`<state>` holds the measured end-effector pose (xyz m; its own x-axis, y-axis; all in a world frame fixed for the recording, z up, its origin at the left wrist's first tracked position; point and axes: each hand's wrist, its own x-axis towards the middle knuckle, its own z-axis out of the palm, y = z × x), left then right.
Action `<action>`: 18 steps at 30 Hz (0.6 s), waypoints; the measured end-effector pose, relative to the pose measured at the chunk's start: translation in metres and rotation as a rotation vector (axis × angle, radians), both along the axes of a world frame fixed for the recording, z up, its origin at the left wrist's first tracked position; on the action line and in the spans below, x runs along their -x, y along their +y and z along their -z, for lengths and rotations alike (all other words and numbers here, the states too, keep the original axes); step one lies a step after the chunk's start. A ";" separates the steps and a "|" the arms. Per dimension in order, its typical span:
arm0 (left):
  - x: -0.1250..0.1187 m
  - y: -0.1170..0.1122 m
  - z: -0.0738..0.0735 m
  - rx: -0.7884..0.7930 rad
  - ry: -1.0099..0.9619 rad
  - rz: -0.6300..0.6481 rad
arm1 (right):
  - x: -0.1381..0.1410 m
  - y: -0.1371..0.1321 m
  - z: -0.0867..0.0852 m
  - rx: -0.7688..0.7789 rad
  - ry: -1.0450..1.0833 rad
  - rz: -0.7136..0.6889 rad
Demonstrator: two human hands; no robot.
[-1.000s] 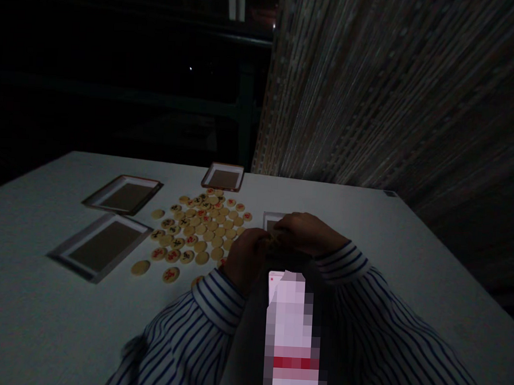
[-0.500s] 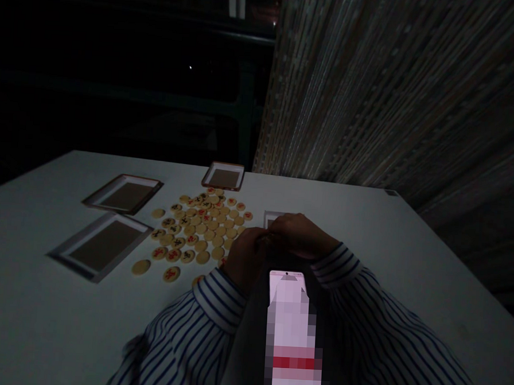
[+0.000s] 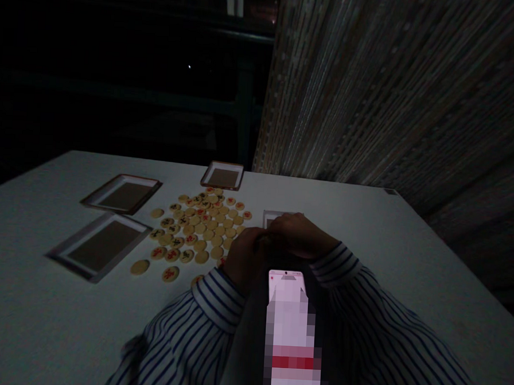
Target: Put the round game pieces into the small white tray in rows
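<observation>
Above the phone (image 3: 291, 320), my left hand (image 3: 248, 252) and my right hand (image 3: 303, 235) meet, backs toward me. Both look closed, with the fingers curled inward. Darkness hides the fingertips and anything between them. Just left of my left hand lie many round wooden xiangqi pieces (image 3: 200, 228), some face up with red or black characters, others blank side up. A small pale-framed tray (image 3: 273, 214) is partly covered by my right hand. The phone's lit screen is largely pixelated.
The white table (image 3: 61, 314) also bears a brown-rimmed tray (image 3: 111, 179) and a grey-edged tray (image 3: 74, 263) at the left, plus another brown-rimmed tray (image 3: 221, 187) at the far edge. A strand curtain (image 3: 352, 94) hangs behind on the right. The room is dark.
Both hands keep the same closed pose together. The whole view has shifted very slightly; pieces and trays lie as before.
</observation>
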<state>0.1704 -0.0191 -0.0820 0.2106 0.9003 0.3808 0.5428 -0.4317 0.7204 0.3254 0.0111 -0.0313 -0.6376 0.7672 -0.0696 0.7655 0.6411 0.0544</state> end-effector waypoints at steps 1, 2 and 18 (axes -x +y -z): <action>0.000 0.000 0.000 -0.004 -0.003 0.000 | 0.000 0.000 0.000 0.006 -0.006 0.003; 0.000 0.000 0.000 -0.003 -0.003 0.000 | 0.001 0.000 -0.001 0.009 -0.009 0.005; -0.001 0.001 0.002 -0.022 0.018 -0.060 | -0.021 0.001 -0.023 -0.046 0.080 0.118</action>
<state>0.1718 -0.0180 -0.0842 0.1635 0.9028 0.3977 0.5811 -0.4139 0.7008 0.3469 0.0120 -0.0084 -0.5448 0.8384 0.0149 0.8385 0.5446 0.0171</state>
